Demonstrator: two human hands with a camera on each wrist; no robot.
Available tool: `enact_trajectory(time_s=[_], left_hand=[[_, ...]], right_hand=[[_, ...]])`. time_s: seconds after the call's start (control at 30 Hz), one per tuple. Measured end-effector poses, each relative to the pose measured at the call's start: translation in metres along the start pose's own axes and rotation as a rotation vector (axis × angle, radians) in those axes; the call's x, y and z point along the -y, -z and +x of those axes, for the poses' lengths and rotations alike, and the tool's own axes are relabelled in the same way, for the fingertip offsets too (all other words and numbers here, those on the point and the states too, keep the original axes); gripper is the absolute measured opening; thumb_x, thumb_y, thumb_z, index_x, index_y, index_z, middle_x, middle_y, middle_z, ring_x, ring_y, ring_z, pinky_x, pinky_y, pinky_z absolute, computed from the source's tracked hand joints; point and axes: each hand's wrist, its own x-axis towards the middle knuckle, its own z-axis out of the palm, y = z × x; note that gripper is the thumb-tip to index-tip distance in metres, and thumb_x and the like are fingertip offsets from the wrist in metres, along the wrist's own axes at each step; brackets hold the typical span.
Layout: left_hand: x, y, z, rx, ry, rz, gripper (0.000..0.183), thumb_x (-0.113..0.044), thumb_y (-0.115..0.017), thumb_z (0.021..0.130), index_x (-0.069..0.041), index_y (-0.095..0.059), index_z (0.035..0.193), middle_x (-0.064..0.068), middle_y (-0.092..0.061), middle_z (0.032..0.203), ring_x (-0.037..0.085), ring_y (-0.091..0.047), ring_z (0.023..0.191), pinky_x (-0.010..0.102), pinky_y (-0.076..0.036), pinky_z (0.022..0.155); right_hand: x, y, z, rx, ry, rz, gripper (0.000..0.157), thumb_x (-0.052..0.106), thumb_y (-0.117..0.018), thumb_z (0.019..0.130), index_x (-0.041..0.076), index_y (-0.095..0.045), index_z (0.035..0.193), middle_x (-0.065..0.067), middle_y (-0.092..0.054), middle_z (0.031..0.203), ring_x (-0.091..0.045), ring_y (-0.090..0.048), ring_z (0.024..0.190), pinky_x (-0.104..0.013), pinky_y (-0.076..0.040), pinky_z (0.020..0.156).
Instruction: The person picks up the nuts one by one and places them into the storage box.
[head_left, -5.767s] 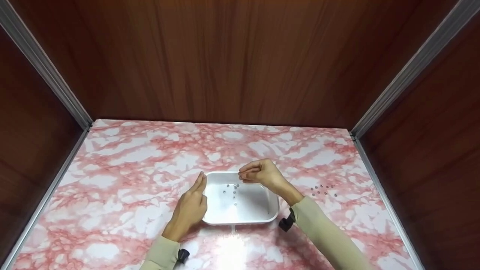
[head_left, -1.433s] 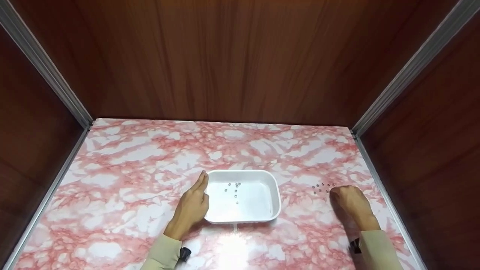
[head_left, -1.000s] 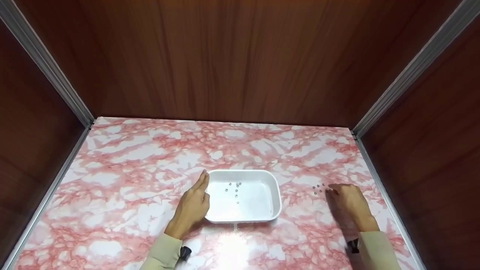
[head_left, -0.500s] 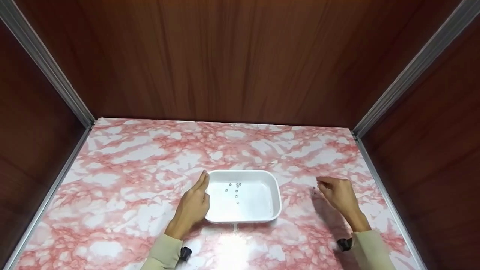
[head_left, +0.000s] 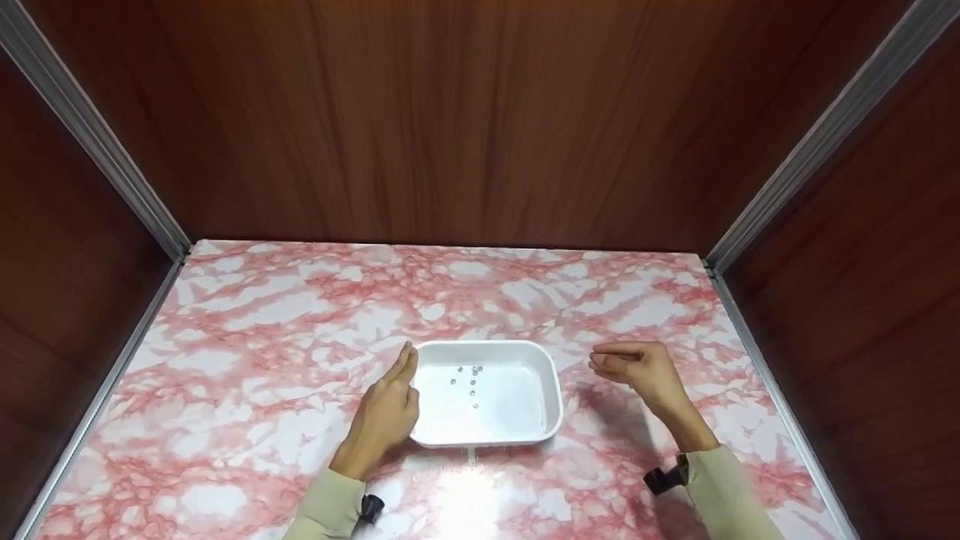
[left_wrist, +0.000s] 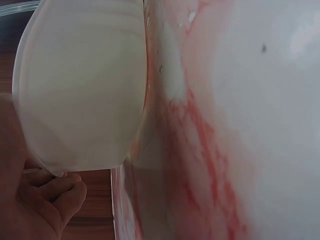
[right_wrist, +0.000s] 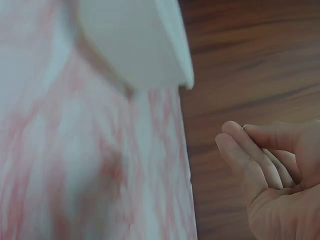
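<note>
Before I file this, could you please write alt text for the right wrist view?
The right hand, at lower right, pinches a tiny object. A white tray shows at top, with marbled table left and wood right.

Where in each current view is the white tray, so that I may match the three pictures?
Head: the white tray lies below the centre.
Left wrist: the white tray is upper left, cut by the top edge.
Right wrist: the white tray is top, left of centre.
Shared landmark: the marbled table.

wood-grain walls | grey metal strips | red-white marbled tabletop | glare
</note>
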Motion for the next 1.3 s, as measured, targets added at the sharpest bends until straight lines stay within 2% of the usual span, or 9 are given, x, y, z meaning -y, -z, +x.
enact_trajectory(time_s=[0.17, 0.33, 0.5, 0.7, 0.87, 1.1, 1.3], left_hand=[[0.001, -0.001, -0.002, 0.008, 0.009, -0.005, 0.058, -0.005, -0.050, 0.102, 0.004, -0.038, 0.159, 0.015, -0.033, 0.172, 0.000, -0.023, 0.046, 0.019, -0.034, 0.044], [0.000, 0.000, -0.003, 0.013, 0.001, -0.022, 0.059, -0.004, -0.051, 0.102, 0.006, -0.037, 0.159, 0.018, -0.031, 0.172, -0.001, -0.023, 0.045, 0.017, -0.032, 0.041], [0.000, 0.000, -0.001, -0.001, -0.007, -0.006, 0.059, -0.003, -0.052, 0.101, 0.006, -0.039, 0.158, 0.018, -0.034, 0.171, -0.001, -0.022, 0.046, 0.018, -0.033, 0.043], [0.001, -0.002, 0.000, -0.012, 0.004, 0.010, 0.059, -0.004, -0.052, 0.101, 0.004, -0.040, 0.158, 0.015, -0.036, 0.171, 0.001, -0.022, 0.048, 0.021, -0.037, 0.050], [0.001, -0.003, 0.000, -0.022, -0.006, 0.011, 0.058, -0.005, -0.053, 0.101, 0.005, -0.041, 0.157, 0.017, -0.036, 0.170, 0.002, -0.023, 0.049, 0.022, -0.039, 0.053], [0.001, -0.002, 0.001, -0.020, -0.008, 0.005, 0.058, -0.005, -0.053, 0.101, 0.005, -0.041, 0.157, 0.017, -0.036, 0.170, 0.001, -0.021, 0.048, 0.021, -0.037, 0.051], [0.000, 0.000, 0.001, 0.009, -0.002, -0.027, 0.058, -0.005, -0.050, 0.102, 0.005, -0.037, 0.158, 0.019, -0.032, 0.171, 0.000, -0.022, 0.045, 0.018, -0.032, 0.043]], right_hand=[[0.008, -0.014, 0.006, 0.093, -0.008, 0.116, 0.036, 0.001, -0.071, 0.096, -0.018, -0.067, 0.126, -0.010, -0.082, 0.106, -0.017, -0.080, 0.098, -0.035, -0.063, 0.091], [0.015, -0.032, 0.014, 0.155, -0.041, 0.197, 0.037, -0.003, -0.071, 0.094, -0.022, -0.064, 0.125, -0.006, -0.082, 0.101, -0.018, -0.080, 0.095, -0.038, -0.063, 0.092], [0.020, -0.050, 0.022, 0.184, -0.081, 0.199, 0.034, -0.002, -0.073, 0.093, -0.018, -0.068, 0.123, -0.009, -0.083, 0.099, -0.019, -0.080, 0.091, -0.037, -0.064, 0.089], [0.024, -0.070, 0.031, 0.222, -0.090, 0.204, 0.040, -0.004, -0.073, 0.093, -0.022, -0.063, 0.127, -0.017, -0.082, 0.102, -0.020, -0.081, 0.088, -0.038, -0.064, 0.087], [0.025, -0.084, 0.038, 0.253, -0.111, 0.162, 0.038, -0.004, -0.071, 0.093, -0.020, -0.064, 0.127, -0.021, -0.080, 0.107, -0.021, -0.081, 0.090, -0.038, -0.064, 0.088], [0.030, -0.100, 0.048, 0.317, -0.144, 0.046, 0.036, -0.004, -0.070, 0.094, -0.020, -0.065, 0.126, -0.034, -0.073, 0.120, -0.021, -0.080, 0.091, -0.038, -0.065, 0.086], [0.036, -0.112, 0.057, 0.358, -0.189, -0.059, 0.032, -0.002, -0.073, 0.093, -0.015, -0.071, 0.122, -0.033, -0.074, 0.120, -0.021, -0.080, 0.090, -0.037, -0.065, 0.086]])
